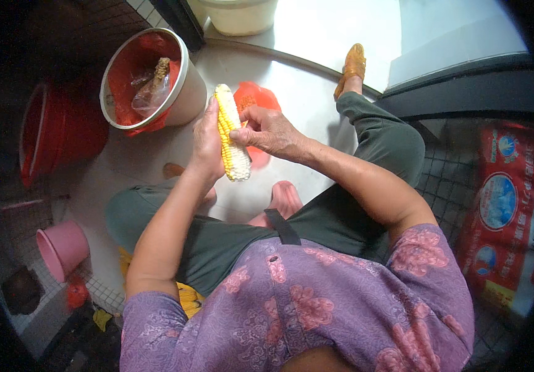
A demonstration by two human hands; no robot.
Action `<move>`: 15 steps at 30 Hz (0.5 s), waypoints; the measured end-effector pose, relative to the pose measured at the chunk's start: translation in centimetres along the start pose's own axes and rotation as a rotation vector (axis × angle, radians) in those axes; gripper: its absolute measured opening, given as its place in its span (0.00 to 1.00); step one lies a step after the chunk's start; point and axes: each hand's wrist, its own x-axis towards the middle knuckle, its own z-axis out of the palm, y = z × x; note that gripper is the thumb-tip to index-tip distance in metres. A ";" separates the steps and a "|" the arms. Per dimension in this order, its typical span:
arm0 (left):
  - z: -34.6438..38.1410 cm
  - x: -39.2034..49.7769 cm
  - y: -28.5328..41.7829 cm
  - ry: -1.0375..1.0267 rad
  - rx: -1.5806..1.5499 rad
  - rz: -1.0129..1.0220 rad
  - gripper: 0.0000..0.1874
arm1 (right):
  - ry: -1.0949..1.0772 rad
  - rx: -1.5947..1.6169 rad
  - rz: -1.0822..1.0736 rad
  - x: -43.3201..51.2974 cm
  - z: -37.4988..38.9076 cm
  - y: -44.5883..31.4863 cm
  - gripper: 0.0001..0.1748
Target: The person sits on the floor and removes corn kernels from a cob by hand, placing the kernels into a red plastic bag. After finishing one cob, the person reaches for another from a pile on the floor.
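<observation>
A corn cob (232,135) stands nearly upright in my left hand (207,139), whose thumb lies along its left side. Yellow kernels cover that left side, while the right side and the lower end are pale and bare of kernels. My right hand (269,132) is at the right side of the cob, with thumb and fingertips drawn together and a small orange-yellow bit showing between them. Below the hands on the floor is a red plastic bag or basin (260,93) with orange-yellow kernels (247,102) in it, partly hidden by my right hand.
A white bucket (185,88) lined with red plastic holds a stripped cob (161,69) and a clear bag. A red bucket (67,130) and a pink bucket (64,249) stand at left. A pale tub (241,18) is beyond the door track. A red printed sack (504,209) lies at right.
</observation>
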 end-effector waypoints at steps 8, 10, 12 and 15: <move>0.9 -0.2 0.3 0.047 0.136 -0.016 0.29 | 0.070 -0.059 -0.200 -0.1 0.8 0.9 0.24; 0.9 -0.3 0.4 0.055 0.153 -0.033 0.28 | 0.091 -0.104 -0.276 0.0 0.9 1.1 0.23; 0.8 -0.3 0.5 0.050 0.170 -0.047 0.28 | 0.109 -0.132 -0.333 0.0 1.0 1.2 0.22; 0.8 -0.3 0.2 0.058 0.142 -0.038 0.27 | 0.129 -0.141 -0.382 -0.2 1.3 1.4 0.20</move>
